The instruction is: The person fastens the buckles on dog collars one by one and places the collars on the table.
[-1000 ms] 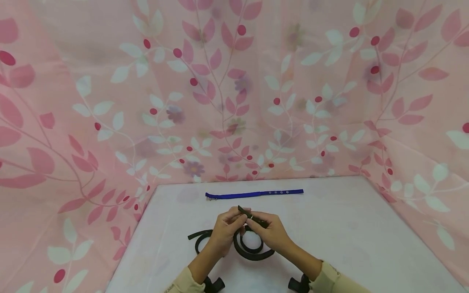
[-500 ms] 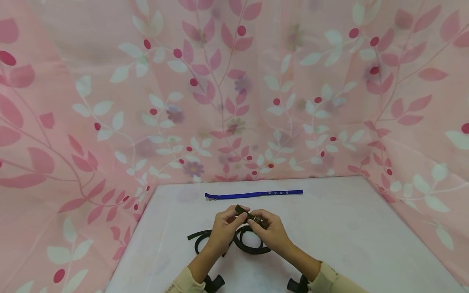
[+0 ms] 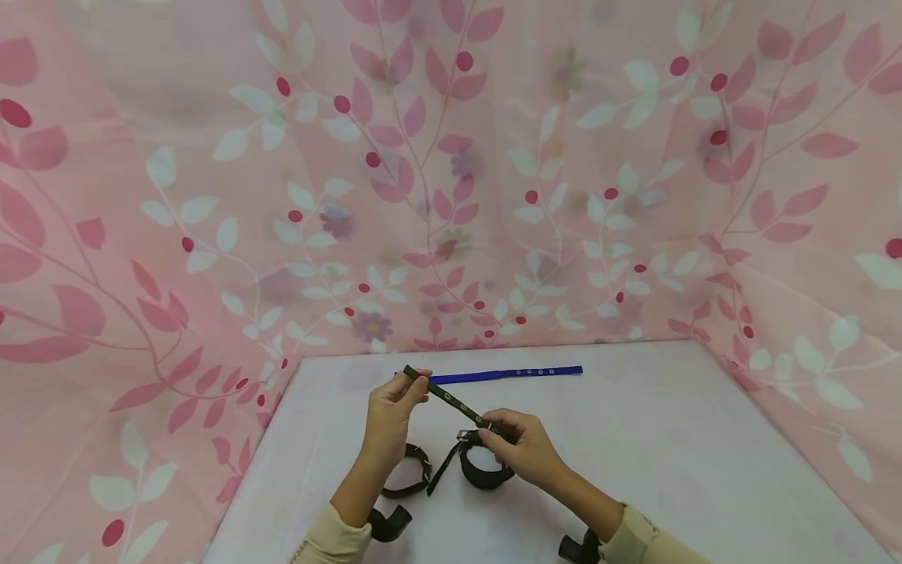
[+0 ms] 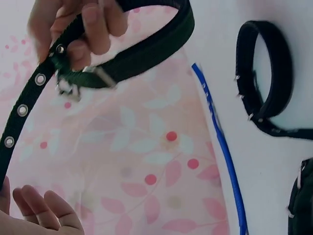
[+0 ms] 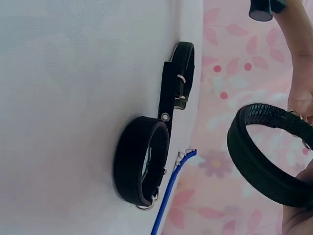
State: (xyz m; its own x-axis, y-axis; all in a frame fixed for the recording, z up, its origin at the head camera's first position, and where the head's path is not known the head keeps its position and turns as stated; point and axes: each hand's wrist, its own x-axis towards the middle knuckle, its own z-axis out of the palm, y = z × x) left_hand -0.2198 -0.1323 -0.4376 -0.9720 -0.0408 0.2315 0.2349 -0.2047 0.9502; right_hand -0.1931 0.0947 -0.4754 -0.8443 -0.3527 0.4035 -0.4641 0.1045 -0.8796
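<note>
A dark green collar [image 3: 454, 403] with metal eyelets is stretched between my hands above the table. Its eyelet end is pinched by the thumb and fingers of my left hand [image 3: 391, 411]. My right hand [image 3: 524, 446] grips it near the buckle, where the rest of the collar [image 4: 151, 51] bends into a loop, plain in the left wrist view. Below lie two dark collars in rings: one [image 5: 142, 161] under my right hand, the other [image 3: 427, 462] beside my left forearm. The right hand partly hides the nearer ring in the head view.
A blue collar [image 3: 507, 374] with eyelets lies straight across the back of the white table [image 3: 676, 454]. Pink leaf-patterned cloth [image 3: 451, 196] hangs behind and at both sides. Black wrist-worn gear [image 3: 390, 523] shows under the left forearm.
My left hand has moved left and up, drawing out the collar's eyelet end, while my right hand stays nearly in place. More of the ring by my left forearm now shows.
</note>
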